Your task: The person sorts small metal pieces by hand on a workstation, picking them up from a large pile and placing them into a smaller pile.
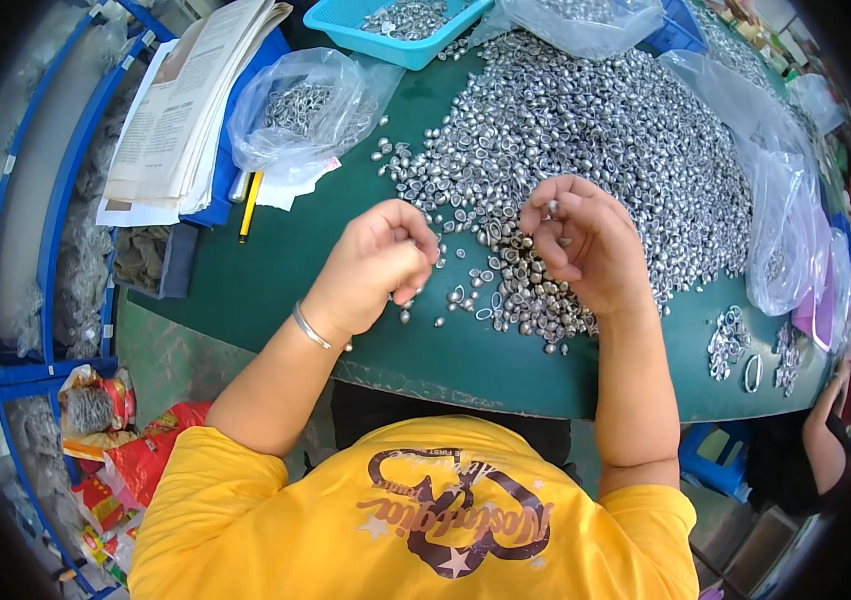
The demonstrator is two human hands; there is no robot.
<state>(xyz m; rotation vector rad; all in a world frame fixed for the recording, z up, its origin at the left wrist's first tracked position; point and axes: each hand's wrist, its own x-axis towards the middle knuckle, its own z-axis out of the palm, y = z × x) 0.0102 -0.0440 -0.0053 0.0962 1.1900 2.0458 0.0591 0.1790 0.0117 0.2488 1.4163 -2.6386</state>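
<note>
A big heap of small silver oval metal pieces (585, 120), many hollow like little cups, covers the middle of the green table. Over the near edge of this heap is my right hand (595, 245), thumb and forefinger pinching one small silver metal piece (552, 207). Its other fingers curl beneath, and whether they hold more pieces is hidden. My left hand (373, 262), a silver bangle (311, 328) on its wrist, hovers left of the heap with fingers curled in. What lies inside those fingers cannot be made out. Several loose pieces are scattered on the table between my hands.
A turquoise basket (385, 48) and a plastic bag of metal parts (300, 105) stand at the back left. Newspapers (185, 105) and a yellow-black pen (250, 207) lie nearby. Clear plastic bags (785, 240) and small ring piles (728, 342) are right. Another person's arm (825, 440) shows far right.
</note>
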